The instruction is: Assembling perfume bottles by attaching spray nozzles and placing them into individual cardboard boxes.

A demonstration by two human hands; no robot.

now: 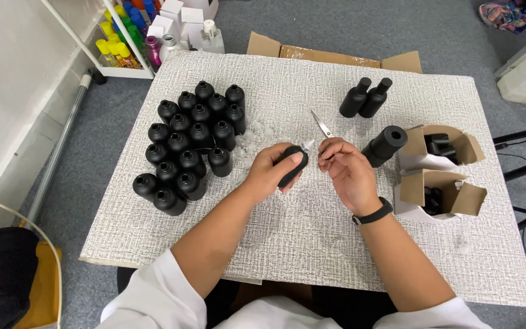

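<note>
Head view: left hand (275, 167) is wrapped around a black plastic bottle (291, 167) at frame centre, fingers clamped on its body, bottle tilted with its neck toward the upper right. Right hand (343, 166) sits just beside it, fingertips pinched together at the bottle's neck on a small white bit (308, 145); can't tell what that bit is. Black wristband (372, 213) on the right wrist. White sleeves at the bottom edge.

All of this is over a white textured table (312, 244). Scissors (321, 123) lie flat on it just above the hands, blades closed, not touched.

Left of centre: a tight cluster of upright black bottles (193, 143), uncapped, necks up, packed touching each other.

Upper right of centre: two capped black bottles (366, 97) lying side by side, touching. Below them a black cylinder-shaped bottle (385, 145) on its side, near the right hand but apart from it.

Right side: two open cardboard boxes (439, 167), one above the other, dark items inside each.

Upper left of frame: white rack (108, 64) on the floor with coloured bottles (120, 33) and small white boxes. Flattened cardboard (336, 56) past the table's far edge.
</note>
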